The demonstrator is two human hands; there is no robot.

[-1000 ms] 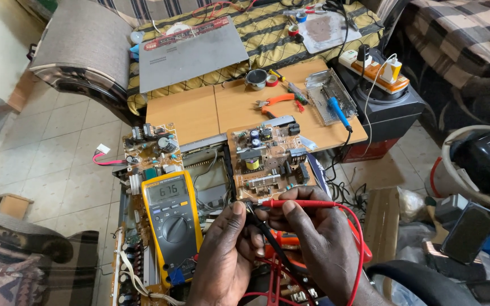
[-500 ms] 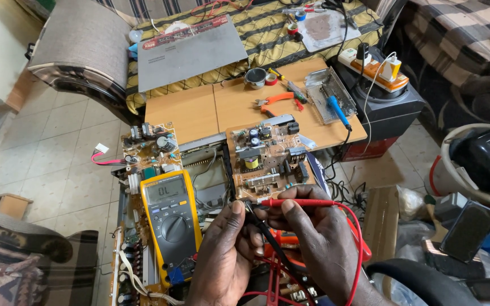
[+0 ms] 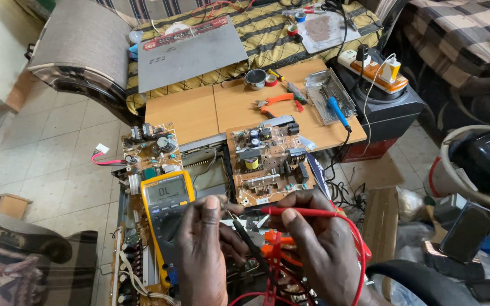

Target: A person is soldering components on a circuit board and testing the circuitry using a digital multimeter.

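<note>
Probes sit in both my hands over the opened chassis (image 3: pixel 143 266) on the floor. My left hand (image 3: pixel 202 255) is closed on the black probe (image 3: pixel 245 238), which slants down toward the parts between my hands. My right hand (image 3: pixel 319 243) pinches the red probe (image 3: pixel 299 212) between thumb and fingertips, lying nearly level, its tip pointing left toward my left hand; its red lead (image 3: pixel 358 255) loops down past my right wrist. Just beside my left hand, touching its knuckles as far as I can tell, the yellow meter (image 3: pixel 168 198) leans on the chassis with its screen lit. Two circuit boards stand just beyond my hands: the left board (image 3: pixel 151 147) above the meter, the right board (image 3: pixel 267 161) tilted against the near edge of the counter (image 3: pixel 194 110). On the counter lie orange pliers (image 3: pixel 276 102) near the middle and a blue-handled iron (image 3: pixel 336 110) on a metal tray (image 3: pixel 321 85) at the right end. A grey flat case (image 3: pixel 191 51) rests on the sofa behind the counter's far edge.
</note>
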